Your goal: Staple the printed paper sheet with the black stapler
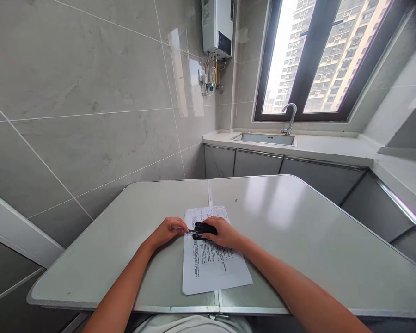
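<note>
A black stapler (pixel 204 227) is gripped in my right hand (pixel 223 232), above printed sheets of paper (pixel 215 268) on the table. Its upper and lower parts stand apart, with a strip of metal showing between them. My left hand (pixel 169 230) is closed in a pinch at the stapler's left end, where a thin metal part (pixel 191 231) reaches toward the fingertips. The tips hide exactly what they grip. Beneath both hands the paper lies flat, its lower edge near the table's front, and my right hand covers some of its print.
A small dark bit (pixel 236 200) lies on the pale folding table (pixel 291 259), beyond the paper. Behind the table runs a counter (pixel 333 145) with a sink (pixel 263 138) and faucet (pixel 290 118). A tiled wall (pixel 90 92) borders the left side.
</note>
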Demonstrator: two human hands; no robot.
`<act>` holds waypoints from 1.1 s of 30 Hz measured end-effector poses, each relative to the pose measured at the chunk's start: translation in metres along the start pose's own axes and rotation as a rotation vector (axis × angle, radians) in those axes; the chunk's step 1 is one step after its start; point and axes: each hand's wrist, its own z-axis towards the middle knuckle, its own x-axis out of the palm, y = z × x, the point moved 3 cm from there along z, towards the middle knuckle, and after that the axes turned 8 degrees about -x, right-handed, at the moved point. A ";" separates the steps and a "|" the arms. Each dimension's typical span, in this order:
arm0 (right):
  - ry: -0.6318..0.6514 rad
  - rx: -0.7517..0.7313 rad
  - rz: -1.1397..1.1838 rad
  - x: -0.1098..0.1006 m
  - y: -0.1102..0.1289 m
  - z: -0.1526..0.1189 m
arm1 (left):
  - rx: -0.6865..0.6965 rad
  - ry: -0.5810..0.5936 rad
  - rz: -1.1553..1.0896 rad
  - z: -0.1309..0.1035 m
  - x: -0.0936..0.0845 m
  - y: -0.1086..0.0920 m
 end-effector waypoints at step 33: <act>-0.297 0.224 0.028 -0.033 -0.018 -0.002 | -0.047 -0.273 0.328 0.013 0.014 0.016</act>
